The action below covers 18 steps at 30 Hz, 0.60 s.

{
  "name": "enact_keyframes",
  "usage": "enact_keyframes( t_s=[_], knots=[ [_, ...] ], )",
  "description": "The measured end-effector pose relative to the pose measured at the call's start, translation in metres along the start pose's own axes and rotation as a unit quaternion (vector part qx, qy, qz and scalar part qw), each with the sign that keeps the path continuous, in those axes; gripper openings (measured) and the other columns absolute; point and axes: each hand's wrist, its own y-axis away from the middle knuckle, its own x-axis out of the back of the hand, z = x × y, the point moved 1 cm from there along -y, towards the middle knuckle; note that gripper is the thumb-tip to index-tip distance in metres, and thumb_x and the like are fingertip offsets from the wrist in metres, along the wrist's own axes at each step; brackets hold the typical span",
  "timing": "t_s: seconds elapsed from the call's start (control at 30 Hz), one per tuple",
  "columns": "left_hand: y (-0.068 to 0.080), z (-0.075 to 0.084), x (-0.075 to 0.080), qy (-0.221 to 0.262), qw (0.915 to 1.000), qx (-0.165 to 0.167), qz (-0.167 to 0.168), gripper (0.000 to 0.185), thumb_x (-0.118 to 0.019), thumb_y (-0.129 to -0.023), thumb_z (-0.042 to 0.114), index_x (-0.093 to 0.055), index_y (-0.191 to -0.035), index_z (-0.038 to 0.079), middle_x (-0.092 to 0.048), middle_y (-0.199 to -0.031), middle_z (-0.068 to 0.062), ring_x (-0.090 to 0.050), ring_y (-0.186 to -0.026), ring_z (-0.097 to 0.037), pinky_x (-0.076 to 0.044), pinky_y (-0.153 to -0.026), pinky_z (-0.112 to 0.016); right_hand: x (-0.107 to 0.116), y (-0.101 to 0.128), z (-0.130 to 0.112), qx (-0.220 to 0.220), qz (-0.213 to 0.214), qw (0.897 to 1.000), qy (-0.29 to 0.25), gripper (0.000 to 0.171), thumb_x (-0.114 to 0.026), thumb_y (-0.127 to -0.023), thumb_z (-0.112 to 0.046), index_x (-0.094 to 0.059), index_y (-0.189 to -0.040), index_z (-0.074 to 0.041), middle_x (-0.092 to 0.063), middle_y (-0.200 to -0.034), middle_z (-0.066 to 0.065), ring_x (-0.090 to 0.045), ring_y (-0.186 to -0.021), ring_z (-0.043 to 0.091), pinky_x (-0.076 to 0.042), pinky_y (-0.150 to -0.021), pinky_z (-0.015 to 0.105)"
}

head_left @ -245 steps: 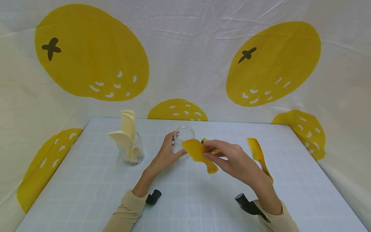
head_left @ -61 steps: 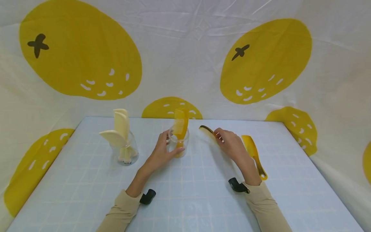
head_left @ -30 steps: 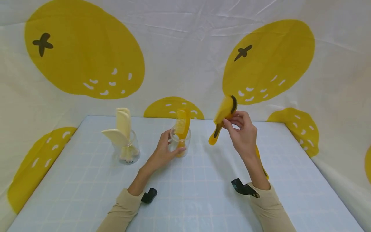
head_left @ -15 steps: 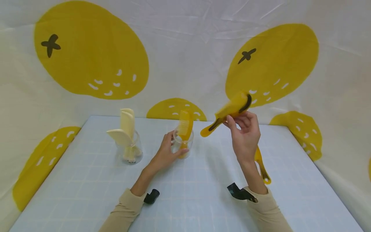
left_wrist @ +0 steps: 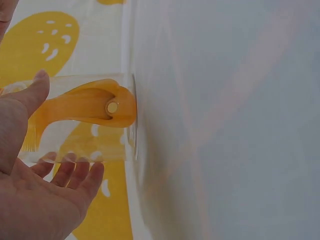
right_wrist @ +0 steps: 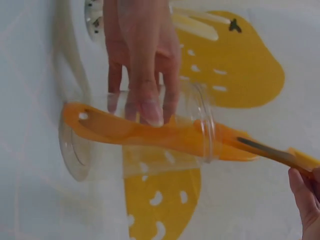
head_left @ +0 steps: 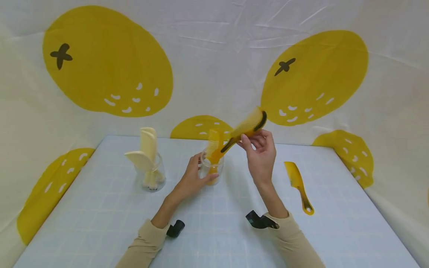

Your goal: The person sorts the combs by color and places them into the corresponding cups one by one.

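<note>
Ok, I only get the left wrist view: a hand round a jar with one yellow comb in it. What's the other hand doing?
Observer: The right hand pinches a second comb, also yellow, its handle end down at the mouth of the jar.
Operator: Any more lying loose?
Observer: A third comb, yellow, lies flat to the right of that hand.
Operator: Other containers?
Observer: Another jar on the left holds cream combs.

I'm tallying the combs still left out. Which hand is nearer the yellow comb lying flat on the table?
Right. The right hand is raised left of the comb on the table, pinching another comb; the left hand is farther left, gripping the clear jar.
</note>
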Motion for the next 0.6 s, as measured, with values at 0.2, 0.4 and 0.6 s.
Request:
enact_keyframes(
  t_s=[0.2, 0.4, 0.6],
  knots=[
    [0.001, 0.000, -0.001, -0.004, 0.9998, 0.022, -0.003, 0.087, -0.081, -0.091, 0.030, -0.028, -0.155, 0.006, -0.035, -0.149, -0.014, -0.039, -0.139, -0.031, -0.037, -0.118, -0.050, -0.013, 0.009, 0.013, -0.027, -0.021, 0.999, 0.020, 0.034, -0.071, -0.090, 0.012, -0.052, -0.118, 0.010, -0.066, -0.102, 0.021, -0.071, -0.091, 0.025, -0.063, -0.079, 0.040],
    [0.001, 0.001, -0.003, -0.009, 0.9998, 0.017, 0.000, 0.085, -0.081, -0.091, 0.027, -0.028, -0.155, 0.007, -0.036, -0.147, -0.014, -0.039, -0.139, -0.031, -0.037, -0.118, -0.051, -0.019, 0.017, 0.022, -0.048, -0.050, 0.996, 0.058, 0.034, -0.072, -0.090, 0.011, -0.052, -0.117, 0.011, -0.066, -0.101, 0.024, -0.071, -0.090, 0.029, -0.063, -0.077, 0.037],
    [0.001, 0.001, 0.000, -0.008, 0.9999, 0.007, 0.003, 0.085, -0.081, -0.091, 0.029, -0.029, -0.154, 0.007, -0.036, -0.147, -0.014, -0.039, -0.139, -0.031, -0.038, -0.117, -0.052, -0.024, 0.021, 0.025, -0.050, -0.095, 0.989, 0.103, 0.035, -0.076, -0.089, 0.005, -0.055, -0.117, 0.010, -0.068, -0.101, 0.026, -0.070, -0.090, 0.040, -0.062, -0.076, 0.030]
  ],
)
